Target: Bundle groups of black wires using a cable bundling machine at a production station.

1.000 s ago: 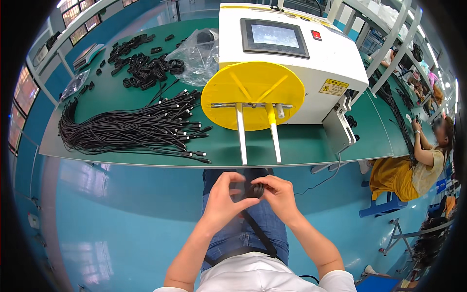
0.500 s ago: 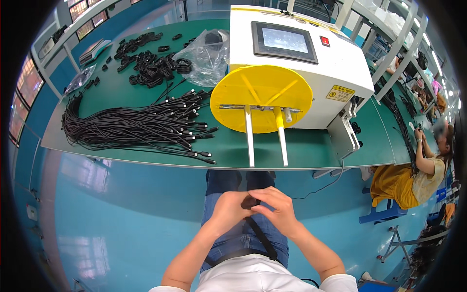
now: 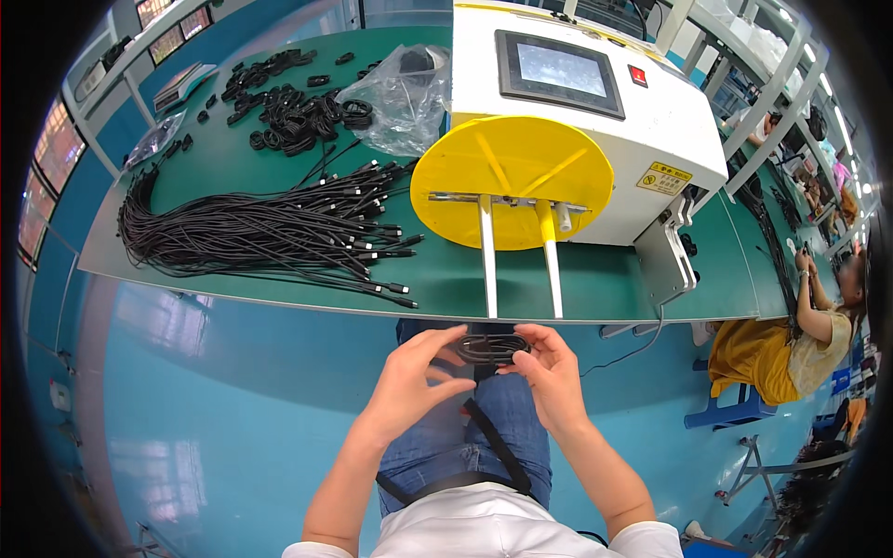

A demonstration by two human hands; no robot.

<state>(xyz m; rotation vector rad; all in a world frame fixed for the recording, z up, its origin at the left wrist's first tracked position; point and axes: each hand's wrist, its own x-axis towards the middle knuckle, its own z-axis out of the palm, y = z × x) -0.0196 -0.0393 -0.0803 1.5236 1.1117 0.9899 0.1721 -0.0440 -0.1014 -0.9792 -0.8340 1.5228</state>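
Observation:
A small oval coil of black cable [image 3: 493,349] is held up over my lap, just in front of the table edge. My right hand [image 3: 553,379] pinches its right end between thumb and fingers. At the coil's left end is my left hand [image 3: 412,379], with thumb and fingers spread apart; whether a fingertip touches the coil, I cannot tell. Beyond my hands stands a white machine [image 3: 567,93] with a screen and a yellow disc [image 3: 512,167], from which two prongs [image 3: 488,265] point toward me. A long bundle of black cables [image 3: 242,228] lies left of the disc.
Behind the long bundle lies a heap of coiled cables [image 3: 293,116], beside a clear plastic bag [image 3: 405,98]. The green table [image 3: 595,279] extends along the far side of my hands. At the right, another person in yellow [image 3: 767,358] sits on a blue stool [image 3: 730,409].
My hands have moved apart and slightly forward. The coil has turned so its oval loop shows, and my left fingers have spread away from it while the right hand keeps hold.

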